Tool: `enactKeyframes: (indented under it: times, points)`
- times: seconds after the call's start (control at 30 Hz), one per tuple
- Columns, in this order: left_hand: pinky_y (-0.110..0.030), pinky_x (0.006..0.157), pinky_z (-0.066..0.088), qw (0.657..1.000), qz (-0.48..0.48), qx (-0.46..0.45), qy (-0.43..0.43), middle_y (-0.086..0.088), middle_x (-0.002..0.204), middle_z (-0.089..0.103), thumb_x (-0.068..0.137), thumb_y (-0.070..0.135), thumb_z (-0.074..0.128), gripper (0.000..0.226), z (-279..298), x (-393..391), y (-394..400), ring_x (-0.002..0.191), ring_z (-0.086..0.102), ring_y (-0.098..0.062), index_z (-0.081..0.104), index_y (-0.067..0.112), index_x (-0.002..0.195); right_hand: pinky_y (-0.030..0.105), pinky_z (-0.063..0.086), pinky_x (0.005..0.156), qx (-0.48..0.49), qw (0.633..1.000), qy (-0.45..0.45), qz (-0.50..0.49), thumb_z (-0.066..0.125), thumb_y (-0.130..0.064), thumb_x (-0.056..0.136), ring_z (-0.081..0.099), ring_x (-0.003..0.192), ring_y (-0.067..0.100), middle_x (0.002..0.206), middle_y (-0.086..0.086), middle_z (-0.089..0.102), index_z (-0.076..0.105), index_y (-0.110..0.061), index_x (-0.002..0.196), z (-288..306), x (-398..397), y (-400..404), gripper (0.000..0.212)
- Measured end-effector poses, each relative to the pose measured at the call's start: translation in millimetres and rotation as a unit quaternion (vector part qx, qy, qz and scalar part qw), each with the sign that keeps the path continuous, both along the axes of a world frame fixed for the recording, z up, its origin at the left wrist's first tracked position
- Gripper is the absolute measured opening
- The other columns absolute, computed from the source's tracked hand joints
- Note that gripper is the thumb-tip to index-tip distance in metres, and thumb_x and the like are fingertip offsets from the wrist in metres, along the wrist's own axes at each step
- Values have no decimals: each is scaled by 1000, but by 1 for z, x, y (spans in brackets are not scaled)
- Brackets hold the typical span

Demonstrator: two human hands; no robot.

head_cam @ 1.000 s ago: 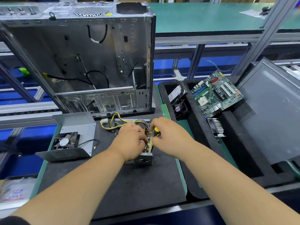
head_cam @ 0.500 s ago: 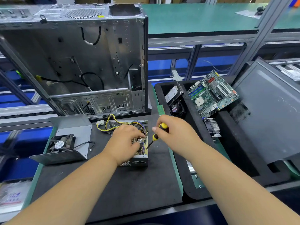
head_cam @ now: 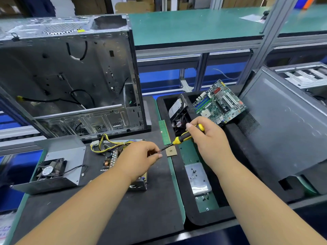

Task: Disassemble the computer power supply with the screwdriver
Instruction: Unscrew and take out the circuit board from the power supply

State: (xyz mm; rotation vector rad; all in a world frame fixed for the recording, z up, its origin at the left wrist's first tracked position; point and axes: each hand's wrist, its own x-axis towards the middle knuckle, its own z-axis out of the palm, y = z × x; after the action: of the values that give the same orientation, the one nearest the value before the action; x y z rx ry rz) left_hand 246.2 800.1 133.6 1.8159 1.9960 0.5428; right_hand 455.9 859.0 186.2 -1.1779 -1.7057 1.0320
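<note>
Our right hand (head_cam: pixel 210 138) grips the yellow-and-black screwdriver (head_cam: pixel 185 137), shaft pointing toward eight o'clock. Our left hand (head_cam: pixel 139 160) pinches at the screwdriver's tip with curled fingers; whether a screw sits there, we cannot tell. Beneath the left hand lies the opened power supply (head_cam: pixel 115 156) on the black mat (head_cam: pixel 123 218). At nine o'clock lies its fan cover (head_cam: pixel 56 165); at eleven, the empty computer case (head_cam: pixel 70 76); at one, the motherboard (head_cam: pixel 219 103).
</note>
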Motion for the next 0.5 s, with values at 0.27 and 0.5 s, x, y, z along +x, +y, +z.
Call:
enactKeyframes:
  times: [0.27, 0.5]
  points:
    - [-26, 65, 45, 998, -15, -55, 6, 14, 72, 63, 92, 42, 62, 20, -15, 52, 13, 74, 57, -8, 68, 30, 77, 18, 26, 45, 6, 997, 25, -69, 59, -33, 93, 32, 47, 5, 51, -12, 45, 56, -23, 74, -13, 44, 14, 22]
    - [-10, 72, 42, 988, -22, -100, -112, 14, 98, 68, 95, 23, 61, 19, -35, 109, 32, 87, 59, -3, 72, 30, 110, 22, 33, 49, 6, 993, 17, -120, 57, -32, 93, 41, 53, 11, 58, -4, 50, 55, -26, 75, -25, 80, 25, 20]
